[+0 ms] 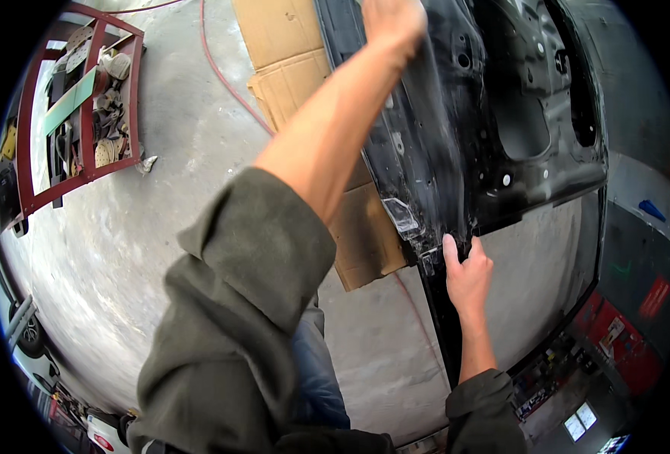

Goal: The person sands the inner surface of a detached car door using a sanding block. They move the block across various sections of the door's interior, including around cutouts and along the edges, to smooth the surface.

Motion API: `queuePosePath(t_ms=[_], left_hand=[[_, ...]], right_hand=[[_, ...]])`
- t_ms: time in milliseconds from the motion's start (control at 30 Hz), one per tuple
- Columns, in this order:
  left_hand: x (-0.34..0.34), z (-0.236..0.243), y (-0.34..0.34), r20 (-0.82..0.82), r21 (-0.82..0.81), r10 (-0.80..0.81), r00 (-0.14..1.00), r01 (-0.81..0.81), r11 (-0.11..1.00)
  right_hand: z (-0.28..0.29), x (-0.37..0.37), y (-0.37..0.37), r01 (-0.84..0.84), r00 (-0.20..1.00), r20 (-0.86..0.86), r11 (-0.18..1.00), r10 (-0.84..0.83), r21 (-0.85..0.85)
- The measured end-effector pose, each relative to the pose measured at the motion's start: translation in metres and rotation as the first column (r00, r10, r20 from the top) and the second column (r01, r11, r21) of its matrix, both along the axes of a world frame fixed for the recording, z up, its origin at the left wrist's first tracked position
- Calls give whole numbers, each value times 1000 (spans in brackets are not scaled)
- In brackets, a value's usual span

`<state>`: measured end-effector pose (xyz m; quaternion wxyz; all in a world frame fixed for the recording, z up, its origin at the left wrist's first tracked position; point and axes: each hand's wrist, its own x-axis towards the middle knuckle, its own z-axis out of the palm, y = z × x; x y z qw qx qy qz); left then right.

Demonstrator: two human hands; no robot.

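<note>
A black car door (512,181), its inner side bare with several cut-outs, fills the upper right. Pale dusty scuffs mark its near edge and corner. My left hand (395,23) is stretched far over the door's left edge at the top of the view. It is blurred and partly cut off, so its fingers do not show and I cannot tell if it holds anything. My right hand (469,278) grips the door where its slim black frame (438,314) meets the scuffed corner. Its thumb and forefinger point up against the panel, with the other fingers curled.
Flattened cardboard (369,234) lies on the grey concrete floor (176,98) under the door's left edge. A thin red hose (225,79) runs across the floor. At the upper left stands a dark red metal rack (134,98) with sanding discs and tools. Vehicles show at the lower left.
</note>
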<state>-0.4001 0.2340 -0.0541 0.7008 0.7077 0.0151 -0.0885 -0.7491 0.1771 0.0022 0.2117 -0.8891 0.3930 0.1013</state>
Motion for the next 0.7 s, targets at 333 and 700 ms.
queuePosePath(t_ms=[333, 700], left_hand=[[-146, -35, 113, 414, 350, -650, 637, 548, 760], [-122, -66, 118, 295, 941, -882, 367, 45, 334]], right_hand=[[-5, -5, -5, 5, 999, 39, 999, -3, -42], [-1, 8, 3, -3, 1000, -30, 1000, 2, -8]])
